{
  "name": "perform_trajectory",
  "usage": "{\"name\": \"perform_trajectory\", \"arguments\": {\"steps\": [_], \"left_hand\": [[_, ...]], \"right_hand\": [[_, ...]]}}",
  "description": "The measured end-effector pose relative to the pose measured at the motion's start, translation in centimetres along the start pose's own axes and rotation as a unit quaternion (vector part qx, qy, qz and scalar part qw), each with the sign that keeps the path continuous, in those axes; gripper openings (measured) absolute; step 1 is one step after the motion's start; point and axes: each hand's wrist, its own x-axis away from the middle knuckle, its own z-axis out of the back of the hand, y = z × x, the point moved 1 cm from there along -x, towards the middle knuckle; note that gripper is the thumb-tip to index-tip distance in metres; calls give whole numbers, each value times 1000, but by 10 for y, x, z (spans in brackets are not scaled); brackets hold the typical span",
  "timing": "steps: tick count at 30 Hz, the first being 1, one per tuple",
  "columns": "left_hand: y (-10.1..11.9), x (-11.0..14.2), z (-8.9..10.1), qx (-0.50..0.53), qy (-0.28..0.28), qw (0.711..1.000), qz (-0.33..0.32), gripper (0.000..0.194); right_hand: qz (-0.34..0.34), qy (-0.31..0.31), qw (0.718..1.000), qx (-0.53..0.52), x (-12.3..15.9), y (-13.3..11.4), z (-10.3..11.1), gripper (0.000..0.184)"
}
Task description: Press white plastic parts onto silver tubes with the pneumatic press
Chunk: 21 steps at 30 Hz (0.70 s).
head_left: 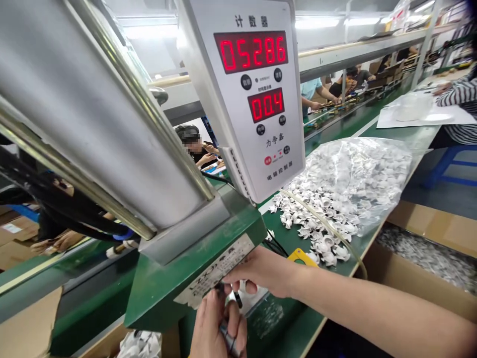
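Observation:
My left hand [218,328] is at the bottom centre, fingers curled round a small dark metal part [228,335]. My right hand [263,271] reaches in from the right under the green press frame [194,268], fingers pinched close to the same dark part; what it grips is hidden. Above the hands rises the press's large grey cylinder [85,109]. A white counter box [253,94] on the machine shows red digits 05286 and 00.4.
A heap of small white plastic pieces [335,199] spills from a clear bag on the green bench. A yellow switch box [302,257] sits beside my right wrist. Cardboard boxes [425,258] stand to the right. Other people work along the line behind.

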Motion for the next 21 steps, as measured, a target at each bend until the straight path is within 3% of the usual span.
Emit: {"name": "perform_trajectory", "arguments": {"steps": [5,9,10,11,12,14,18,21], "left_hand": [[1,-13,-13,41,22,999,6,14],[-2,-9,-17,68,-6,997,25,17],[-3,-8,-19,86,-26,995,48,20],[-5,-8,-21,110,-49,990,75,22],[-6,-8,-24,138,-73,983,100,22],[-9,-10,-29,200,-120,963,137,14],[-16,-11,-35,306,-164,922,170,14],[-19,-6,-38,278,-158,935,155,19]], "right_hand": [[-13,37,997,59,23,6,4,16],[-64,78,973,209,64,-3,44,23],[-50,98,948,299,70,-6,61,27],[-20,115,899,421,73,-10,77,30],[16,139,825,548,74,-13,94,31],[49,162,736,655,71,-12,120,23],[57,164,635,753,61,4,143,29],[77,154,583,794,59,17,147,29]]}}
